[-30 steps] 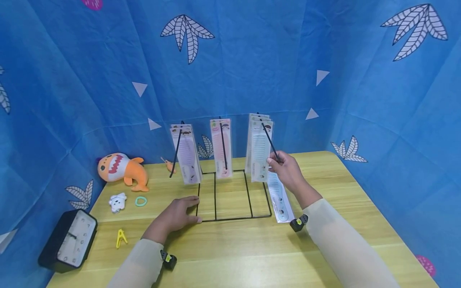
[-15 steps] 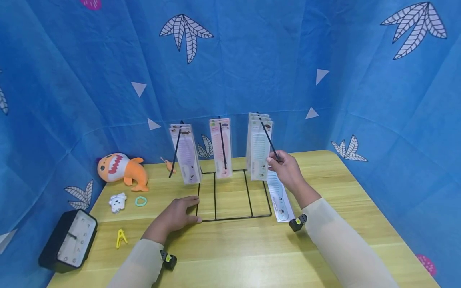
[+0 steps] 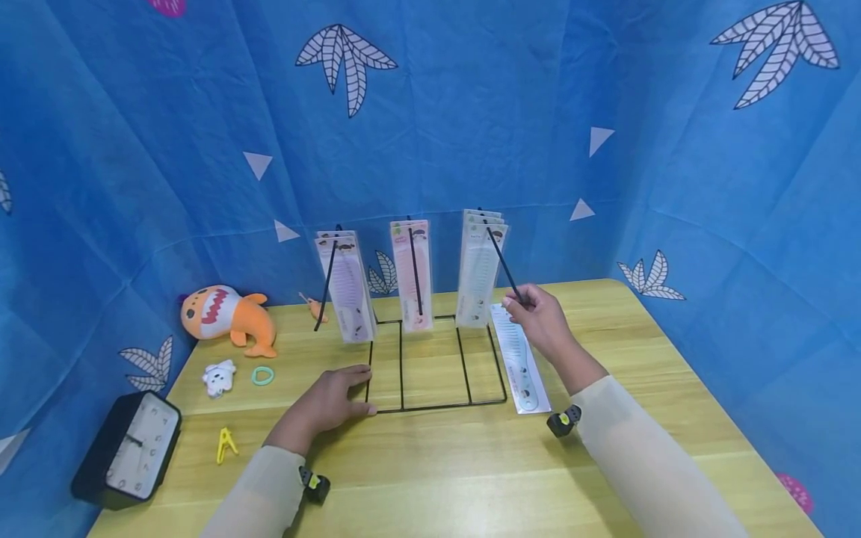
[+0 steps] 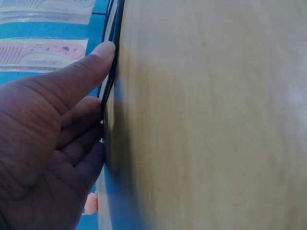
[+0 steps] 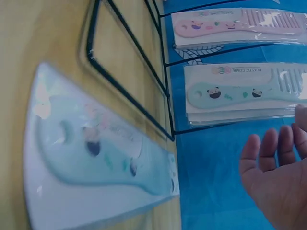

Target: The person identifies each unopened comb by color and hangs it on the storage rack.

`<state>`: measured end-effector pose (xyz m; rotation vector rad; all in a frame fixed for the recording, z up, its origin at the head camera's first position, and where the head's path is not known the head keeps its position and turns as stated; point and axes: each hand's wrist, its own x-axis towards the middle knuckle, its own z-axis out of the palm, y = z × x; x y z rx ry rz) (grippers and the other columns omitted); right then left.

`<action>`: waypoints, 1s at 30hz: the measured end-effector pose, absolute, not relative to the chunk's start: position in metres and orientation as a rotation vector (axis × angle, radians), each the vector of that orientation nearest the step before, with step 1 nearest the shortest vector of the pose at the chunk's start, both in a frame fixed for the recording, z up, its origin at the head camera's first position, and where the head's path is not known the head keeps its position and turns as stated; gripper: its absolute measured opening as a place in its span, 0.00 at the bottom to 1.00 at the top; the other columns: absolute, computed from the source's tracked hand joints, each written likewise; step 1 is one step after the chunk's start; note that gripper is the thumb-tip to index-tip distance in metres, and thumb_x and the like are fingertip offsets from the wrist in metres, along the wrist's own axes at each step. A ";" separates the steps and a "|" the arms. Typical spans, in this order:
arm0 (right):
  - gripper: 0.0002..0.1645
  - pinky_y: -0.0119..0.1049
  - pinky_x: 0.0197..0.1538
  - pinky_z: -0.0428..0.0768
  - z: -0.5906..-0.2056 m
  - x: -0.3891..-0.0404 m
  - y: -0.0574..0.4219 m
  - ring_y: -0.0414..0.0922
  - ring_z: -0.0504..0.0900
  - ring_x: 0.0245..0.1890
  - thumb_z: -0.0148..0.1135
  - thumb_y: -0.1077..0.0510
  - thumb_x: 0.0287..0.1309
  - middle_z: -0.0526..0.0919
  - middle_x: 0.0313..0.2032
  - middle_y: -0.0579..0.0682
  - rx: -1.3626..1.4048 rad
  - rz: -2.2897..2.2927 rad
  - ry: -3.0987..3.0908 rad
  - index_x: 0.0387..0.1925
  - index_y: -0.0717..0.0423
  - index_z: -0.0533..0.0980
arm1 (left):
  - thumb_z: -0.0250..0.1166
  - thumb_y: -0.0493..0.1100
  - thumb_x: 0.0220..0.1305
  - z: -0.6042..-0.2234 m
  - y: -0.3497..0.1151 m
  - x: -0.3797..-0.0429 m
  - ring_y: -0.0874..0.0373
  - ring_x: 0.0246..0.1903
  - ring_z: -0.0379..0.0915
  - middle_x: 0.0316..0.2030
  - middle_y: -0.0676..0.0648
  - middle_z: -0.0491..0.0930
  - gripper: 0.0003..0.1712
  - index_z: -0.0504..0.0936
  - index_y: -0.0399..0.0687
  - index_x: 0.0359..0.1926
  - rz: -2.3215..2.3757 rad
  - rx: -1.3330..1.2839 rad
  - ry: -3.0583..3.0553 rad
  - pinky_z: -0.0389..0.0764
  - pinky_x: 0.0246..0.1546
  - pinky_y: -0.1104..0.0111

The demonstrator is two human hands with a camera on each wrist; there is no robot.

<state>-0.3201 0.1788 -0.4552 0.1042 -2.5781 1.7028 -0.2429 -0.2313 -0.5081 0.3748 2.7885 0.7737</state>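
Observation:
A black wire display rack (image 3: 437, 408) stands on the table, with packaged combs hanging from its hooks. Purple comb packs (image 3: 347, 291) hang on the left, pink ones (image 3: 412, 276) in the middle, pale green ones (image 3: 479, 276) on the right. At the tip of the right hook (image 3: 501, 258), my right hand (image 3: 541, 317) pinches the end between thumb and fingers. My left hand (image 3: 329, 400) rests at the rack's front left corner; its straight thumb (image 4: 86, 69) touches the wire in the left wrist view. Beneath my right hand lies a blue-green comb pack (image 3: 519, 366), flat beside the base.
An orange shark plush (image 3: 232, 317), a white bear figure (image 3: 219, 379), a green hair tie (image 3: 263, 376) and a yellow clip (image 3: 226, 446) lie left of the rack. A black clock (image 3: 128, 448) stands at the left edge. Blue curtain (image 3: 471, 97) encloses the table.
The front green comb pack has swung back from my right hand against the others, and my fingers have parted from its edge. My left hand has stayed at the rack.

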 end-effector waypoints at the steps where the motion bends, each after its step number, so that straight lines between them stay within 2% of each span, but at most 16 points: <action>1: 0.22 0.50 0.62 0.87 -0.456 -0.318 0.180 0.57 0.84 0.59 0.61 0.47 0.82 0.83 0.57 0.58 0.099 1.675 -2.613 0.64 0.58 0.78 | 0.79 0.51 0.68 -0.508 -0.232 -0.243 0.37 0.81 0.62 0.80 0.42 0.70 0.41 0.77 0.43 0.77 0.774 0.375 2.789 0.67 0.82 0.42; 5: 0.24 0.52 0.63 0.84 -0.463 -0.311 0.185 0.59 0.82 0.61 0.64 0.48 0.80 0.82 0.60 0.60 0.091 1.531 -2.790 0.65 0.59 0.76 | 0.79 0.51 0.68 -0.509 -0.232 -0.243 0.37 0.81 0.62 0.80 0.41 0.70 0.41 0.77 0.42 0.77 0.776 0.383 2.790 0.67 0.81 0.42; 9: 0.31 0.58 0.65 0.84 -0.475 -0.302 0.190 0.62 0.81 0.63 0.69 0.48 0.75 0.81 0.64 0.65 0.097 1.258 -3.007 0.68 0.62 0.74 | 0.79 0.51 0.68 -0.508 -0.231 -0.242 0.36 0.81 0.61 0.80 0.41 0.69 0.42 0.76 0.42 0.77 0.778 0.382 2.779 0.66 0.82 0.42; 11: 0.35 0.57 0.61 0.84 -0.481 -0.298 0.192 0.61 0.82 0.59 0.71 0.47 0.73 0.81 0.62 0.66 0.103 1.090 -3.098 0.69 0.65 0.72 | 0.79 0.51 0.68 -0.508 -0.231 -0.241 0.36 0.81 0.61 0.80 0.41 0.69 0.41 0.76 0.42 0.77 0.778 0.382 2.776 0.66 0.82 0.41; 17: 0.43 0.47 0.47 0.84 -0.491 -0.290 0.193 0.55 0.81 0.45 0.73 0.45 0.70 0.79 0.53 0.66 0.046 0.825 -3.210 0.69 0.72 0.69 | 0.79 0.50 0.69 -0.505 -0.232 -0.241 0.37 0.81 0.61 0.81 0.42 0.69 0.41 0.76 0.42 0.77 0.784 0.378 2.790 0.66 0.82 0.42; 25: 0.45 0.44 0.40 0.83 -0.495 -0.288 0.191 0.56 0.79 0.42 0.78 0.45 0.65 0.77 0.47 0.65 -0.037 0.765 -3.220 0.64 0.75 0.69 | 0.78 0.51 0.69 -0.505 -0.230 -0.240 0.35 0.81 0.62 0.80 0.39 0.70 0.41 0.76 0.40 0.76 0.774 0.396 2.792 0.66 0.82 0.41; 30: 0.44 0.45 0.41 0.85 -0.495 -0.289 0.195 0.57 0.80 0.42 0.79 0.48 0.63 0.77 0.48 0.66 -0.039 0.789 -3.206 0.63 0.76 0.69 | 0.79 0.51 0.68 -0.503 -0.230 -0.240 0.35 0.80 0.62 0.80 0.40 0.70 0.41 0.77 0.40 0.76 0.781 0.398 2.795 0.67 0.81 0.41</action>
